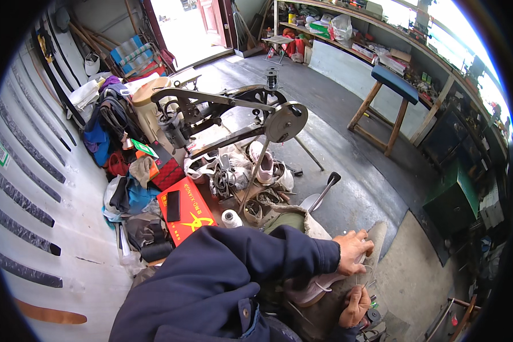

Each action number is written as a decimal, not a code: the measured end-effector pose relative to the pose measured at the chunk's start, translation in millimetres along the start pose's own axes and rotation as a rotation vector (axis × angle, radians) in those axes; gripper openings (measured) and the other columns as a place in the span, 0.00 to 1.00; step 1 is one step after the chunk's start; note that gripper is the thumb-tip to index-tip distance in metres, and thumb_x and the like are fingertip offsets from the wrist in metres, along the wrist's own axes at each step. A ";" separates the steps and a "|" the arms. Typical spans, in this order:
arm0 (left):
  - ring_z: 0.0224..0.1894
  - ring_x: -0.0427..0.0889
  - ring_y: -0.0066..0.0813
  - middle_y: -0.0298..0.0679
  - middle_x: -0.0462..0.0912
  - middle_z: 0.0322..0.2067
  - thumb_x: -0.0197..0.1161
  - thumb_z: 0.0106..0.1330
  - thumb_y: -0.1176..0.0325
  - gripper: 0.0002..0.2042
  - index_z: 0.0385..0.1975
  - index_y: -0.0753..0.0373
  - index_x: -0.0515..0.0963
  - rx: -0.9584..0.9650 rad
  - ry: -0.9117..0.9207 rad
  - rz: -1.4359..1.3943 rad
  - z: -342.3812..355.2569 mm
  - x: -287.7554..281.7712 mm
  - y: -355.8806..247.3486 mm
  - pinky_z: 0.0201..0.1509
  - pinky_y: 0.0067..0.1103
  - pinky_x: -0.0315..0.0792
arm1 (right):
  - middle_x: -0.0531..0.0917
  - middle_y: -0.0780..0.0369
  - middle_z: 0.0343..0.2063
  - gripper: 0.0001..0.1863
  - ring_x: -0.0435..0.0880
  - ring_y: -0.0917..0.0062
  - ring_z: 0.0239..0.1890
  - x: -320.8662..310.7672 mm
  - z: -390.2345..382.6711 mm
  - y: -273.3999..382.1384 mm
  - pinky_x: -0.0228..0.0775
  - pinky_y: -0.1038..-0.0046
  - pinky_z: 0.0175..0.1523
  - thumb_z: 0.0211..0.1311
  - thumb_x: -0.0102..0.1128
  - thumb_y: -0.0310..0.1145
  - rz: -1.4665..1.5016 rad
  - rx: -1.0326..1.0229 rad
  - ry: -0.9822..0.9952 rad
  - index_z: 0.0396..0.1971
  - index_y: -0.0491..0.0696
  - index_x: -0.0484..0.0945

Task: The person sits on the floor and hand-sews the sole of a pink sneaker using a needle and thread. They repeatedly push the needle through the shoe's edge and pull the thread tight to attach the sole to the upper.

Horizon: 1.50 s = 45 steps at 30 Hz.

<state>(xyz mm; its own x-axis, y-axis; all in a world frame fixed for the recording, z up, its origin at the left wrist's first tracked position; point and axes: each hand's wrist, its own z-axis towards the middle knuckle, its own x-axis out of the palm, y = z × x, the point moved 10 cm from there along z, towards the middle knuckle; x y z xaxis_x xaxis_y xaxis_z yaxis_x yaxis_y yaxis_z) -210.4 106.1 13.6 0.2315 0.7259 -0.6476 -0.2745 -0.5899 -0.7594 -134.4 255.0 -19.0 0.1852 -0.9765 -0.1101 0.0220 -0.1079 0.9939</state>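
A pale pinkish shoe (308, 289) lies across my lap at the lower right, partly covered by my dark blue sleeve. My left hand (353, 252) is over its far right end, fingers bent and closed on something small that I cannot make out. A thin light thread (357, 279) runs from under that hand toward my right hand (355, 306). Nearer to me, the right hand is closed in a pinch, with the thread at its fingertips. A grey-brown cloth (376, 239) lies beneath both hands.
Ahead stands a hand-cranked sewing machine (228, 108) with several shoes below it. A red box (188, 211) bearing a black phone (173, 206) and a white thread spool (231, 219) are to the left. A stool (390, 91) stands far right, before shelves (347, 43).
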 end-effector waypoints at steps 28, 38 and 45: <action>0.61 0.73 0.35 0.30 0.83 0.46 0.72 0.53 0.64 0.03 0.27 0.45 0.88 0.448 -0.207 0.135 -21.8 -1.9 -24.3 0.57 0.46 0.65 | 0.69 0.69 0.22 0.09 0.62 0.90 0.15 -15.2 3.1 -5.3 0.52 0.86 0.17 0.79 0.49 0.34 0.552 0.110 -0.261 0.52 0.49 0.71; 0.59 0.75 0.34 0.27 0.84 0.42 0.72 0.54 0.65 0.02 0.27 0.49 0.87 0.489 -0.256 0.026 -26.2 -13.5 -26.2 0.55 0.42 0.66 | 0.77 0.65 0.31 0.13 0.71 0.87 0.22 -23.9 6.2 1.2 0.61 0.86 0.21 0.76 0.50 0.30 0.531 0.109 -0.244 0.56 0.46 0.73; 0.62 0.74 0.37 0.29 0.84 0.45 0.72 0.55 0.67 0.03 0.28 0.49 0.86 0.439 -0.230 0.049 -28.3 -18.1 -21.9 0.56 0.39 0.67 | 0.79 0.65 0.33 0.15 0.74 0.88 0.24 -17.3 1.6 9.5 0.63 0.86 0.23 0.79 0.51 0.30 0.498 0.050 -0.207 0.60 0.45 0.73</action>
<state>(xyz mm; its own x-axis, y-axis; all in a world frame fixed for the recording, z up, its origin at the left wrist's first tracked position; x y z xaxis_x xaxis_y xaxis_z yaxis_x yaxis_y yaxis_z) -182.2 95.9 40.2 0.0097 0.7894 -0.6138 -0.6586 -0.4569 -0.5979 -139.0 270.5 -7.7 -0.0358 -0.9275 0.3720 -0.0667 0.3736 0.9252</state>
